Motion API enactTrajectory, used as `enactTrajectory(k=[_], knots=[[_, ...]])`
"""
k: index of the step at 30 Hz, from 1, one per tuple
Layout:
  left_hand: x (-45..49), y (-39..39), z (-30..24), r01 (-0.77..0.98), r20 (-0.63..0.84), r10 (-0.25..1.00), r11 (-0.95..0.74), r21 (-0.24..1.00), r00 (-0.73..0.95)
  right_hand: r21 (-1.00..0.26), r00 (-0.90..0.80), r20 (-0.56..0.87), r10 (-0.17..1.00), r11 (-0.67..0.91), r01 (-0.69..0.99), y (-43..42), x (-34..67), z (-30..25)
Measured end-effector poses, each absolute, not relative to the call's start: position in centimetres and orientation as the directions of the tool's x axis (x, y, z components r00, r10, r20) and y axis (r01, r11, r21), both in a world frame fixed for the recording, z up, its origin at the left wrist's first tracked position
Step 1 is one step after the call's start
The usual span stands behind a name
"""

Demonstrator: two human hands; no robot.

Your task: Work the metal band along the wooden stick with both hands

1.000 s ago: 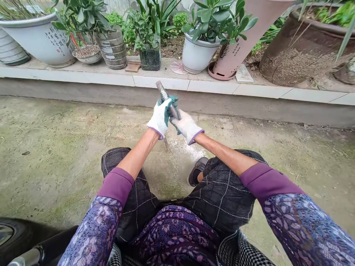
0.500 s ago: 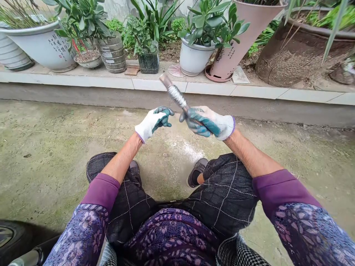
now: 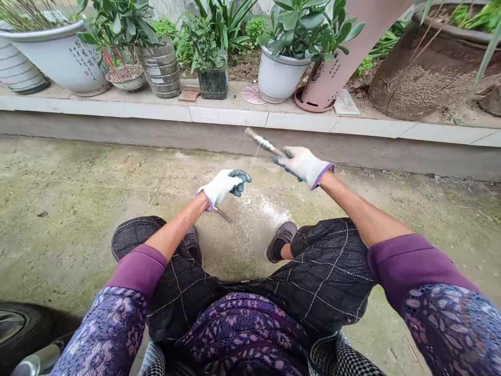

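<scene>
The right grip (image 3: 303, 167) clamps a metal rod (image 3: 263, 142), partly wound with thread (image 3: 254, 156); the left grip (image 3: 224, 187) is curled shut, on what I cannot tell.

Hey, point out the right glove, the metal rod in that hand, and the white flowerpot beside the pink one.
Right glove (image 3: 305, 166): head view, on the back of the hand.
Metal rod (image 3: 264, 142): head view, on its middle.
White flowerpot (image 3: 277, 81): head view, on its front wall.

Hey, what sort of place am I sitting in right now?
Probably a home courtyard or yard: there's a mossy concrete floor, a low tiled ledge, and potted plants lined up along it.
</scene>
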State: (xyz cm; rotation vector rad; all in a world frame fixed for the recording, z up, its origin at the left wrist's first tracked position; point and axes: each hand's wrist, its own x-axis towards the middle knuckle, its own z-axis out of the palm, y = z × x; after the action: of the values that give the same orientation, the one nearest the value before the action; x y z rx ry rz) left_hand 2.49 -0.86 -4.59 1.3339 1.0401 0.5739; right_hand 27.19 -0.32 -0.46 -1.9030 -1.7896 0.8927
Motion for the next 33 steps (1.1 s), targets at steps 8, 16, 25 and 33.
enactTrajectory(k=[8, 16, 25, 33], knots=[[1.9, 0.6, -2.8, 0.212, -0.184, 0.844, 0.085, 0.973, 0.503, -0.882, -0.683, -0.453, 0.573, -0.177, 0.436, -4.8, 24.8, 1.9], [2.7, -1.5, -3.9, 0.418, -0.289, 0.826, 0.072, 0.906, 0.483, -0.189, -0.249, -0.427, 0.869, 0.184, 0.965, -2.1, 25.4, -2.2], [3.3, -0.5, -3.3, 0.044, -0.194, 0.835, 0.201, 0.979, 0.514, -0.911, -0.158, -0.180, 0.971, -0.104, 0.398, -1.9, 26.0, 2.2], [2.5, -0.1, -2.9, 0.356, -0.118, 0.803, -0.123, 0.926, 0.584, -0.792, -0.608, -0.577, 0.546, -0.191, 0.579, -4.9, 25.1, 1.7]])
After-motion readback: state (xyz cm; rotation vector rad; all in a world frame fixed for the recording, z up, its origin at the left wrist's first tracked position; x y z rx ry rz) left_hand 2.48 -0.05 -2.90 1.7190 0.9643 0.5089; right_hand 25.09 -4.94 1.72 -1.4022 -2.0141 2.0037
